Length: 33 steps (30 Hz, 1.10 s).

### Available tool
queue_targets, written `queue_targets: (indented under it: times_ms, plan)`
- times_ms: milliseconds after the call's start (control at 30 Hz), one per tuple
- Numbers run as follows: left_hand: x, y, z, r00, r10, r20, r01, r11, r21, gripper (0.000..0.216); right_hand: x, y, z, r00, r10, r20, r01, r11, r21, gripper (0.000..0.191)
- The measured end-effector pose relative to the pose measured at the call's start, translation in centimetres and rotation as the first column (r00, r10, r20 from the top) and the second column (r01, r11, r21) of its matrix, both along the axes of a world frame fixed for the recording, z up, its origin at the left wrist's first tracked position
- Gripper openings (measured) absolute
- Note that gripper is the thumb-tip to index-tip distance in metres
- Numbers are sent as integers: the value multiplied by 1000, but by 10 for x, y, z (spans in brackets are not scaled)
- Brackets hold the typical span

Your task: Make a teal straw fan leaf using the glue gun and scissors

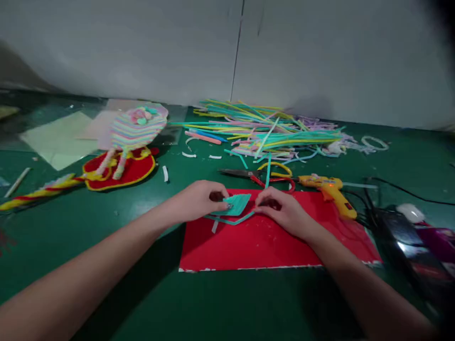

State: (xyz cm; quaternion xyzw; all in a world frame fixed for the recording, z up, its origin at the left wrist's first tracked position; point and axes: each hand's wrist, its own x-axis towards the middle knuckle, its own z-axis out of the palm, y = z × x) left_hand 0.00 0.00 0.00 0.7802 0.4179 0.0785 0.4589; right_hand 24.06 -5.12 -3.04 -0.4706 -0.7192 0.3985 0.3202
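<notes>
My left hand [204, 201] pinches a small flat turquoise piece [239, 204], built of pipe cleaners laid side by side, just above the red sheet [263, 246]. Between the fingertips of my right hand [275, 208] is a turquoise pipe cleaner [234, 221]. It is bent and runs along the near edge of the flat piece, with its other end standing up past my right fingers. Under my left fingers a short white strip [215, 225] lies on the red sheet. Scissors [256, 175] with yellow and red handles lie just beyond my hands.
A yellow glue gun [332, 192] rests on the sheet's right edge, near a black box [408, 241]. Behind lies a heap of coloured pipe cleaners [270, 130]. To the left are a striped pipe-cleaner craft [138, 128], a red piece with yellow edging [140, 173] and pale paper [59, 139].
</notes>
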Motion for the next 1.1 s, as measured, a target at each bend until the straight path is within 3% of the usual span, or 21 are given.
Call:
queue_targets:
  times_ms: [433, 1100]
  plan:
    - [0, 4, 8, 985, -140, -104, 144, 989, 38, 18, 2, -2, 3, 999, -5, 31, 6, 1000, -13, 10]
    - [0, 3, 8, 984, -135, -120, 141, 989, 45, 18, 1, -2, 4, 999, -2, 34, 2, 1000, 3, 8]
